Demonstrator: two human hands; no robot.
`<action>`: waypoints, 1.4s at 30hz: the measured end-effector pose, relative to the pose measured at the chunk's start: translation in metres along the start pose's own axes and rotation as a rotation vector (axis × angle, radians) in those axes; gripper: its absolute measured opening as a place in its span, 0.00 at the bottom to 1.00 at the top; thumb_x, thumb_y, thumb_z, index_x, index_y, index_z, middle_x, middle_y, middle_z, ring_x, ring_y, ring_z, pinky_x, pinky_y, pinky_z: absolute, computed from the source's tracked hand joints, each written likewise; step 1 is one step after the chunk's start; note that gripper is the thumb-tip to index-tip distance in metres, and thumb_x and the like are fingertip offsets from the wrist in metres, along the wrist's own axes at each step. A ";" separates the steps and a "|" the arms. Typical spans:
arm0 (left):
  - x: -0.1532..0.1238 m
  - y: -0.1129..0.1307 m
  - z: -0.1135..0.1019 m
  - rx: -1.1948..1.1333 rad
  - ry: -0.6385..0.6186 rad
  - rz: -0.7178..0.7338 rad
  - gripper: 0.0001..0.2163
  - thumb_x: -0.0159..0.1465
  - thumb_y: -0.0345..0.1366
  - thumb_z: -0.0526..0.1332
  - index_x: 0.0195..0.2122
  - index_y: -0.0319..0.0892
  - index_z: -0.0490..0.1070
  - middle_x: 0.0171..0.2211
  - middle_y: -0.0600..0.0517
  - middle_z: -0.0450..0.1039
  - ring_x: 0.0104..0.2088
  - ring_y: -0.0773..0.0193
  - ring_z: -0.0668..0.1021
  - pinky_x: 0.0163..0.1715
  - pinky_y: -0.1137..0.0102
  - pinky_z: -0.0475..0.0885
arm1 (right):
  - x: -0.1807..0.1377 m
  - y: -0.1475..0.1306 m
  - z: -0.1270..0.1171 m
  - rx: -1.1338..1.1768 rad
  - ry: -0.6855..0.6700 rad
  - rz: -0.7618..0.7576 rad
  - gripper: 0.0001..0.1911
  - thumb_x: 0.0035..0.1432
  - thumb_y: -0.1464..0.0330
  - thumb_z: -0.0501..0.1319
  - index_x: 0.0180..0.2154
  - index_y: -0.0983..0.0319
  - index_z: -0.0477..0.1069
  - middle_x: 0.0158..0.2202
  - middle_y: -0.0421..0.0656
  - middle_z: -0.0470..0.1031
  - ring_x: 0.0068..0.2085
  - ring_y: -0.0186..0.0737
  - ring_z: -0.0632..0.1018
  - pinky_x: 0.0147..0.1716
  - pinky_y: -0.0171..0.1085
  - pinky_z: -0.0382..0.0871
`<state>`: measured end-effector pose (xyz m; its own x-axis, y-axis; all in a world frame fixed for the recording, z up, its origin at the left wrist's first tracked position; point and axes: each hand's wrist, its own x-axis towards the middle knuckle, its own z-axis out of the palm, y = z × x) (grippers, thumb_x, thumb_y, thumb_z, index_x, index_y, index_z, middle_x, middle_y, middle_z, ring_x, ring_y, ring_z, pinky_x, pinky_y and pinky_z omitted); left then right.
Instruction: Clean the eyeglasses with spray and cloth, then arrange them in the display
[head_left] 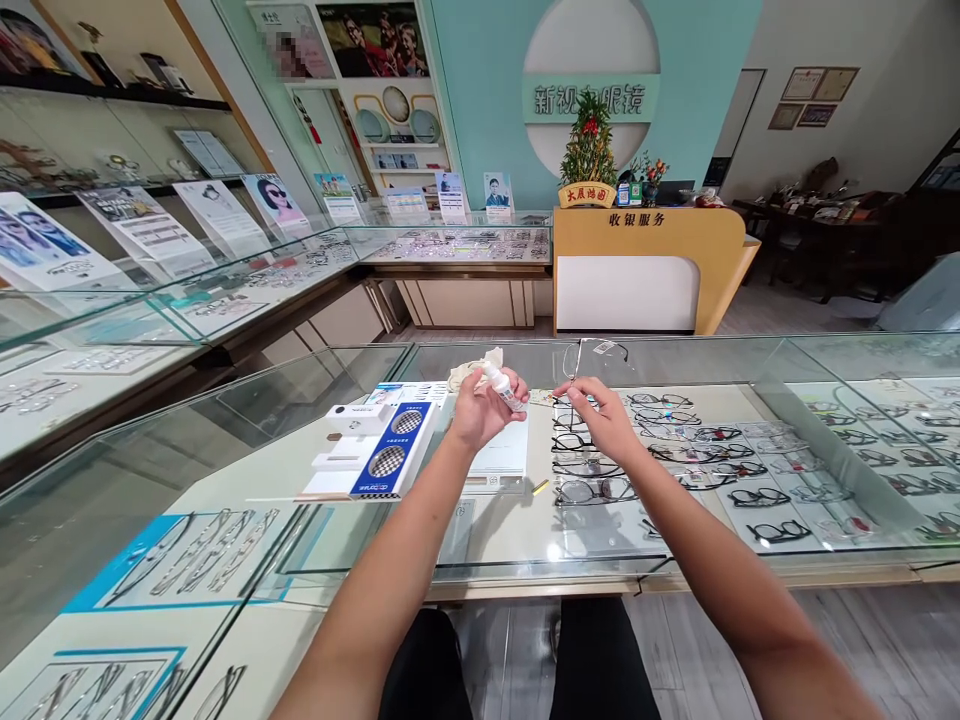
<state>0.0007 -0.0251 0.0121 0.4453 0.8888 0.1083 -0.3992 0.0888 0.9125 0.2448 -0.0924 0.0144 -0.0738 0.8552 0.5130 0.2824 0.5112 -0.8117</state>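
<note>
My left hand is closed around a small white bottle, which tilts with its nozzle toward the upper left. A crumpled cream cloth shows just behind those fingers. My right hand pinches a pair of eyeglasses with thin frames, held up above the glass counter, to the right of the bottle. A small white label shows by the glasses. Both hands are over the counter, apart from each other.
The glass display counter holds several rows of eyeglasses. A blue and white box lies left of my left arm. Beyond stand more showcases and a yellow cashier desk with a plant.
</note>
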 end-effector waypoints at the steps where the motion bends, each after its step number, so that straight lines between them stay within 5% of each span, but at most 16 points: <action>1: -0.003 0.004 0.004 -0.060 -0.048 -0.021 0.31 0.61 0.72 0.63 0.33 0.45 0.69 0.34 0.49 0.65 0.36 0.57 0.71 0.28 0.68 0.69 | 0.000 -0.001 0.001 0.016 -0.018 0.007 0.32 0.77 0.36 0.59 0.43 0.54 0.85 0.48 0.48 0.88 0.53 0.53 0.82 0.60 0.52 0.74; 5: -0.008 0.004 0.012 -0.067 -0.097 -0.015 0.33 0.60 0.74 0.65 0.29 0.45 0.68 0.31 0.50 0.63 0.36 0.57 0.70 0.30 0.67 0.71 | -0.002 -0.003 0.003 0.064 -0.078 0.023 0.33 0.76 0.35 0.59 0.43 0.54 0.87 0.47 0.47 0.88 0.52 0.52 0.81 0.60 0.51 0.73; 12: -0.003 -0.016 0.015 0.577 0.178 0.263 0.26 0.68 0.65 0.62 0.32 0.45 0.71 0.35 0.48 0.69 0.35 0.58 0.68 0.33 0.64 0.66 | -0.004 -0.007 0.007 0.136 -0.215 0.060 0.33 0.75 0.34 0.61 0.44 0.54 0.87 0.48 0.45 0.88 0.52 0.52 0.83 0.61 0.50 0.72; 21: -0.008 -0.016 0.019 0.657 0.145 0.280 0.26 0.71 0.66 0.57 0.34 0.46 0.67 0.35 0.50 0.69 0.33 0.59 0.68 0.38 0.61 0.67 | -0.008 -0.010 0.013 0.087 -0.313 0.025 0.33 0.76 0.35 0.60 0.44 0.54 0.88 0.46 0.46 0.88 0.52 0.52 0.83 0.61 0.51 0.74; 31: -0.008 -0.013 0.020 0.715 0.129 0.256 0.26 0.70 0.67 0.56 0.35 0.47 0.68 0.35 0.49 0.68 0.35 0.57 0.69 0.40 0.60 0.67 | 0.003 0.002 0.001 0.213 -0.026 0.118 0.32 0.72 0.35 0.64 0.45 0.55 0.86 0.49 0.47 0.89 0.56 0.53 0.85 0.63 0.51 0.77; 38: -0.014 -0.030 0.033 0.856 0.019 0.270 0.27 0.70 0.69 0.59 0.35 0.47 0.67 0.36 0.49 0.71 0.43 0.51 0.73 0.47 0.60 0.68 | 0.001 -0.002 0.007 0.205 -0.066 0.084 0.31 0.73 0.35 0.63 0.43 0.54 0.86 0.49 0.46 0.89 0.53 0.52 0.85 0.60 0.51 0.77; 42: -0.006 -0.035 0.019 0.764 0.081 0.221 0.29 0.71 0.71 0.57 0.38 0.47 0.68 0.37 0.49 0.70 0.41 0.53 0.73 0.47 0.60 0.71 | 0.001 -0.001 0.007 0.205 -0.045 0.103 0.33 0.71 0.32 0.63 0.43 0.54 0.85 0.48 0.46 0.89 0.53 0.53 0.85 0.61 0.52 0.78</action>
<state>0.0275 -0.0419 -0.0134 0.3488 0.8822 0.3162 0.2014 -0.4001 0.8941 0.2378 -0.0911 0.0139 -0.0988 0.9045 0.4148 0.0905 0.4233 -0.9015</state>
